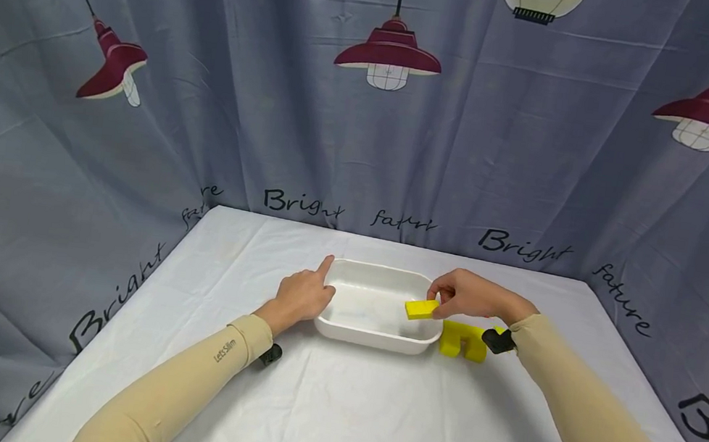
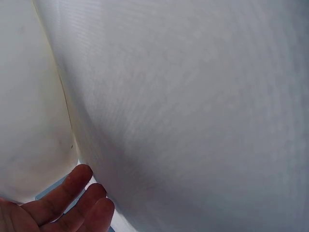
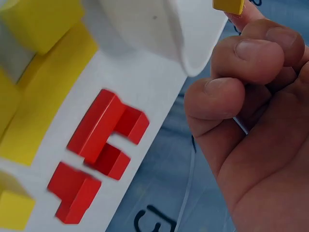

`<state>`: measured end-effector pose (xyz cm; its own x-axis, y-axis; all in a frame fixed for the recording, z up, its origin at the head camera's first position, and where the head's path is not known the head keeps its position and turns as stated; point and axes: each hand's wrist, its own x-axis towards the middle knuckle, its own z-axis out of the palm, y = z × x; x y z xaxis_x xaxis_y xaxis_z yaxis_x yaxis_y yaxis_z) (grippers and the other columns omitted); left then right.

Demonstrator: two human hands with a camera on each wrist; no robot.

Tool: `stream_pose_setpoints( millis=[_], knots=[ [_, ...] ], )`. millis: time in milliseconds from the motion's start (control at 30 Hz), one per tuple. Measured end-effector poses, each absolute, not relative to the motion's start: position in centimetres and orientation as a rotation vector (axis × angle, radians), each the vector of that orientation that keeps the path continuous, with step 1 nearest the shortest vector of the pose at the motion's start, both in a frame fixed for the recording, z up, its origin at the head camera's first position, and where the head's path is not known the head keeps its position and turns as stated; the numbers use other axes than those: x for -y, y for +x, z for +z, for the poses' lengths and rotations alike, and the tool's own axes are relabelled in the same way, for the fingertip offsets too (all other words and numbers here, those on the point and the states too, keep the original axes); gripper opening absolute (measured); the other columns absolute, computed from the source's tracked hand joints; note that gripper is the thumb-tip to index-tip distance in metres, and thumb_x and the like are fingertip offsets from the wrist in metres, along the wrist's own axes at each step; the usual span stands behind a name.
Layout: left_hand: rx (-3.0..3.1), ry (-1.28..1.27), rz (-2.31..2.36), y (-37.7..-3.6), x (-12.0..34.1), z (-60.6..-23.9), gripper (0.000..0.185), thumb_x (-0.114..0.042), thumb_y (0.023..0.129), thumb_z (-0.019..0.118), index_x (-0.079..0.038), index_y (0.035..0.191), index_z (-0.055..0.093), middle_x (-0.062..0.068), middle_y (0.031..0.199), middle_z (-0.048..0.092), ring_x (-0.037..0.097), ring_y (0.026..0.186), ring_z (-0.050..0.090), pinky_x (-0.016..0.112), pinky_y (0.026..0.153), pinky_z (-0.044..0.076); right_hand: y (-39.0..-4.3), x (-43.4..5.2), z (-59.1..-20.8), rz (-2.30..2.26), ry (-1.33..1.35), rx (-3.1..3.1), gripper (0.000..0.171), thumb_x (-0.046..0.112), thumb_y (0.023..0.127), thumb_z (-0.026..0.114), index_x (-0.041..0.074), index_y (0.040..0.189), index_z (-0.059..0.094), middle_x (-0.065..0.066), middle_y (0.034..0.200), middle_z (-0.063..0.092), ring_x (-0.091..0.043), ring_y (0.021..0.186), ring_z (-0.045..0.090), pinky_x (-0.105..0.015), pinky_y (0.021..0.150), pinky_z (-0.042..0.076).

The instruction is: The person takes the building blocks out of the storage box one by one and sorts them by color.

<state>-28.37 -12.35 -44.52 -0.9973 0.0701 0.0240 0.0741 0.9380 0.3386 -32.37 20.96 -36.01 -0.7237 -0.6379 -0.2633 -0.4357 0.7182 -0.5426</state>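
Observation:
A white, rounded rectangular dish [image 1: 374,340] stands on the table, its bottom bare in the head view. At its left end is my left hand [image 1: 304,294], index finger stretched along the rim, thumb over the edge. Three fingertips [image 2: 79,174] of that hand lie along the dish's outer side in the left wrist view. My right hand [image 1: 469,294] pinches a small yellow block [image 1: 421,309] between thumb and fingers, over the right part of the dish. Only a corner of this yellow block [image 3: 229,6] shows in the right wrist view.
A notched yellow block [image 1: 464,341] sits against the dish's right end, with more yellow behind my right wrist. The right wrist view shows a red double-pronged block [image 3: 104,128] and a smaller red block [image 3: 73,193]. A grey-blue curtain [image 1: 288,111] surrounds the white-covered table [image 1: 359,411].

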Motion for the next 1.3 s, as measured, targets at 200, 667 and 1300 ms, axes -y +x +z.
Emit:
stream_pose_setpoints(
  millis=[200,667,1300],
  knots=[
    [3.081,-0.113,-0.538,-28.4,12.3,-44.3,0.067,-0.036,0.1,0.044,-0.021,0.162,0.022,0.018,0.113,0.071,0.026,0.08,0.065,0.044,0.066,0.051,-31.3,-23.3,-35.8,-0.651,-0.79,-2.524,0.022,0.021,0.081,0.082,0.012,0.098,0.071,-0.001,0.069,0.047,-0.018,0.068,0.046,-0.03,0.065,0.037],
    [3.088,-0.119,-0.522,-28.5,12.3,-44.4,0.067,-0.036,0.1,0.044,-0.02,0.162,0.022,0.017,0.114,0.072,0.027,0.084,0.067,0.045,0.067,0.051,-29.3,-27.5,-36.5,-0.68,-0.623,-2.584,0.028,0.021,0.082,0.081,0.01,0.105,0.071,-0.001,0.069,0.046,-0.019,0.068,0.046,-0.03,0.062,0.039],
    [3.091,-0.112,-0.547,-28.3,12.2,-44.3,0.067,-0.036,0.1,0.044,-0.021,0.162,0.021,0.017,0.116,0.071,0.026,0.082,0.065,0.044,0.067,0.051,-27.0,-33.0,-38.3,-0.716,-0.515,-2.643,0.036,0.024,0.083,0.08,0.004,0.111,0.068,0.001,0.07,0.042,-0.014,0.069,0.044,-0.029,0.061,0.036]
  ],
)
